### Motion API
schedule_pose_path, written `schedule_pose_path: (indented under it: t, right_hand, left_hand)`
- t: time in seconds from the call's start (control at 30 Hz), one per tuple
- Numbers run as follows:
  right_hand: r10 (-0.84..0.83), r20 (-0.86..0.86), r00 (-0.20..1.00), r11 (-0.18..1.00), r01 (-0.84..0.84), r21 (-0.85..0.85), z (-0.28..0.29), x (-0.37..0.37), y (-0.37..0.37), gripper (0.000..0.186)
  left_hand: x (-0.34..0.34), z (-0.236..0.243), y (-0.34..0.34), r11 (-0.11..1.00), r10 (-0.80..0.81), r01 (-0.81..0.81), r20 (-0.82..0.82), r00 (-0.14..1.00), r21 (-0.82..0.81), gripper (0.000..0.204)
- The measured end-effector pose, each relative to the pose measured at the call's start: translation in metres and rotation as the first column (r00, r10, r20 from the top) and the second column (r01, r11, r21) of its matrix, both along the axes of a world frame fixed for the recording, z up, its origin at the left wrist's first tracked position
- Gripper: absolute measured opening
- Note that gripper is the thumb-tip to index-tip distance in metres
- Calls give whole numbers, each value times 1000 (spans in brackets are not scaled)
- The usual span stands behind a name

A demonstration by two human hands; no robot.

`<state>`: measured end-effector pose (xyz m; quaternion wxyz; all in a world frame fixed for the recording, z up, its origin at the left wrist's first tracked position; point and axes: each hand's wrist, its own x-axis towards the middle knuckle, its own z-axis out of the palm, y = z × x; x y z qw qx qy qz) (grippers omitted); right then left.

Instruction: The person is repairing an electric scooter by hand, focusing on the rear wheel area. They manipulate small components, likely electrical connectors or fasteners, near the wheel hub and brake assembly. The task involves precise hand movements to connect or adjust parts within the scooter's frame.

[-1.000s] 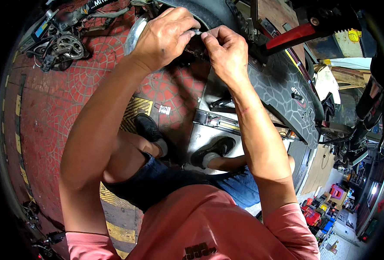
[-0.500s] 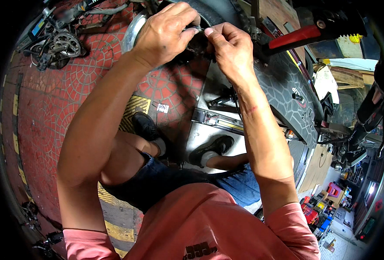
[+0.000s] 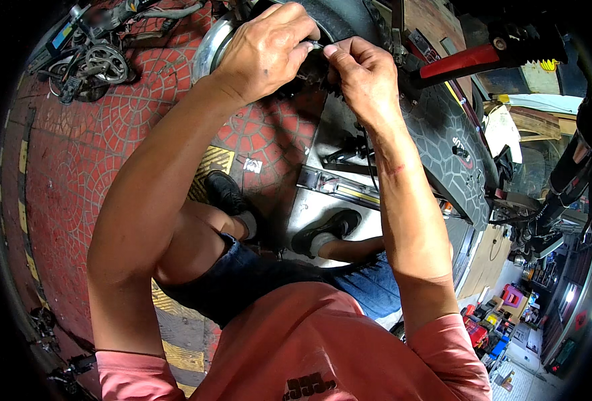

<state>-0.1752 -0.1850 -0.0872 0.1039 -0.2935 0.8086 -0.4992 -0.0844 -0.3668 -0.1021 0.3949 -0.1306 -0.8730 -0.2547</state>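
Both hands meet at the top middle of the head view, in front of a wheel with a silver rim and a dark tyre. My left hand has its thumb and forefinger pinched together on a small pale piece, too small to name. From the other side, my right hand pinches at the same spot, its thumb almost touching the left fingertips. What lies between the right fingers is hidden.
To the right stands a scooter-like deck with a dark patterned mat, below a red and black bar. Bicycle parts with a chainring lie at the far left on red paving. My shoes flank an open metal channel.
Both hands have shifted slightly to the right, still pinching close together. The view has moved a little.
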Motion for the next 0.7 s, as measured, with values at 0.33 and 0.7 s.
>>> schedule_pose_path:
  t: [0.33, 0.7]
  right_hand:
    - [-27, 1, 1000, 1000, 27, 11, 0, 2, 1, 23]
    - [-70, -137, 988, 997, 67, -21, -1, 13, -4, 22]
  left_hand:
    - [0, -1, 1, 1000, 18, -18, 10, 1000, 5, 20]
    - [1, 0, 2, 996, 30, -33, 42, 999, 84, 17]
